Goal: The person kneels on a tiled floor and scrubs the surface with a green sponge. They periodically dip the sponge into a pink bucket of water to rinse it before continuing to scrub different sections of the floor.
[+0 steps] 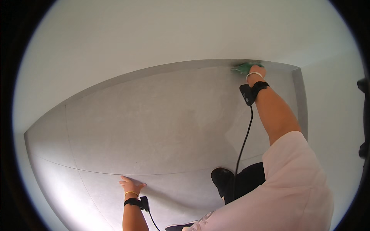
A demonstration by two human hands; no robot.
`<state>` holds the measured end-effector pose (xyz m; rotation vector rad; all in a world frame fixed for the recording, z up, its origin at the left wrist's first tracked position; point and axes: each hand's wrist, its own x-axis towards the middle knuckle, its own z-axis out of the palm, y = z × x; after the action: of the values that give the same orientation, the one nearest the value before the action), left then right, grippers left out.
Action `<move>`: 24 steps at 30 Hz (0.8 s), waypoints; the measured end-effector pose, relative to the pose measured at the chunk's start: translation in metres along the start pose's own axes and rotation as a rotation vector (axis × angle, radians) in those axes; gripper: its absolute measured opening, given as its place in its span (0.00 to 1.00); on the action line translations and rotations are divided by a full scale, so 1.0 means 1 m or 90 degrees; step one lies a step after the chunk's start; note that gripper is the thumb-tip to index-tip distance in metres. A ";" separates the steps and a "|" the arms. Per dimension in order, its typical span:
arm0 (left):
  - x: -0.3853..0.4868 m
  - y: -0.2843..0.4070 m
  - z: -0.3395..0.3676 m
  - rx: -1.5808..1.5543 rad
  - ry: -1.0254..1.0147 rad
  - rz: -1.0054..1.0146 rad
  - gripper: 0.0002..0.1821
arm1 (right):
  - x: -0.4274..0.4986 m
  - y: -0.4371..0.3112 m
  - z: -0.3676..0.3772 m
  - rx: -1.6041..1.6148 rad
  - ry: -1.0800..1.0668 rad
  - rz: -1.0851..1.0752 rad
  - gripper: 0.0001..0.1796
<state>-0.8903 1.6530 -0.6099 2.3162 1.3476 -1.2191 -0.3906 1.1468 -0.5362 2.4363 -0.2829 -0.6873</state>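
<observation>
My right hand [257, 71] is closed around a green cloth [244, 68]. The cloth lies bunched against the grey baseboard [179, 65] where the wall meets the floor, near the right corner. My left hand [131, 185] has its fingers spread and holds nothing. It is over the grey tiled floor [162, 121], just short of a tile joint; whether its palm rests on the floor cannot be told. Each wrist carries a strapped black device with a cable, the right one [247, 94] and the left one [145, 204].
A pale wall [173, 31] rises ahead, and another wall [329, 109] stands on the right. My black shoe [222, 180] is on the floor below the right arm. A black cable [245, 138] hangs from the right wrist. Dark objects [363, 115] show at the right rim.
</observation>
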 end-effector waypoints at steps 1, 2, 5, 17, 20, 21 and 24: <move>0.009 -0.011 0.012 -0.015 0.008 0.014 0.83 | -0.011 -0.013 -0.004 -0.001 0.027 -0.029 0.14; 0.016 -0.022 0.022 -0.045 0.016 0.038 0.81 | -0.024 -0.031 -0.013 -0.011 0.069 -0.043 0.11; 0.024 -0.061 0.043 -0.094 -0.026 0.029 0.77 | -0.076 -0.106 -0.034 0.069 0.180 -0.123 0.12; 0.072 -0.230 -0.001 0.002 -0.026 0.051 0.83 | -0.191 -0.212 -0.064 1.123 0.378 0.224 0.15; 0.078 -0.321 -0.037 0.004 -0.049 0.050 0.82 | -0.289 -0.271 -0.099 1.011 0.338 0.159 0.16; 0.078 -0.348 -0.046 -0.008 -0.053 0.062 0.82 | -0.320 -0.283 -0.107 0.961 0.288 0.118 0.17; 0.078 -0.390 -0.073 -0.025 -0.056 0.078 0.82 | -0.350 -0.266 -0.141 1.189 0.293 0.238 0.17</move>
<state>-1.1409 1.9618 -0.5339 2.2538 1.1727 -1.2304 -0.5995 1.5499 -0.4512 3.7434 -1.6960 0.7959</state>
